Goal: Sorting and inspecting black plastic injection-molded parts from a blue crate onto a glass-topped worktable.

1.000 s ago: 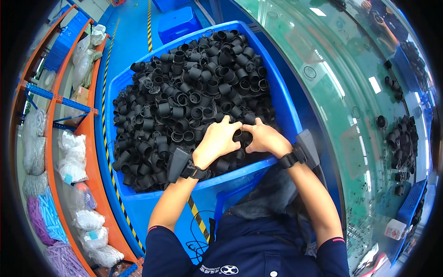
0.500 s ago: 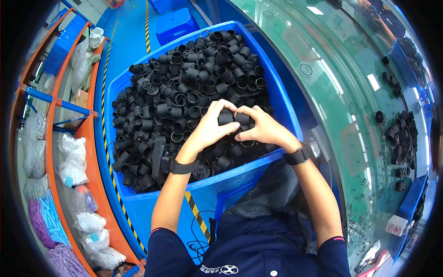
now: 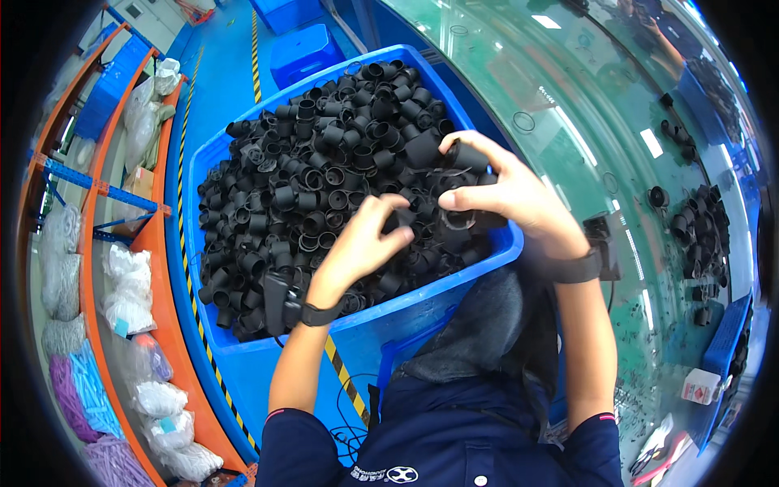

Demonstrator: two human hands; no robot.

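A large blue bin (image 3: 507, 250) holds a heap of short black plastic cylinders (image 3: 324, 178), most of them hollow with open ends. Over the heap's near right part, my left hand (image 3: 357, 247) is closed, thumb and fingers curled round a dark plastic piece (image 3: 398, 217) that is mostly hidden. Farther right, at the bin's right rim, my right hand (image 3: 519, 195) grips a black plastic cylinder (image 3: 471, 158) between its fingers and thumb. Both hands are apart from each other. A black band sits on each wrist, with a dark box-shaped device attached.
On the right runs a green glossy table (image 3: 568, 162) bearing black cylinders (image 3: 699, 235), thin rings (image 3: 524, 122) and a blue tray (image 3: 726, 337). At left stands an orange shelf rack (image 3: 154, 268) with bagged items. A blue stool (image 3: 304, 55) is beyond the bin.
My hands, close together half a second ago with a black cylinder in each, have parted. The right has moved right and up toward the bin's edge; the left has shifted slightly down.
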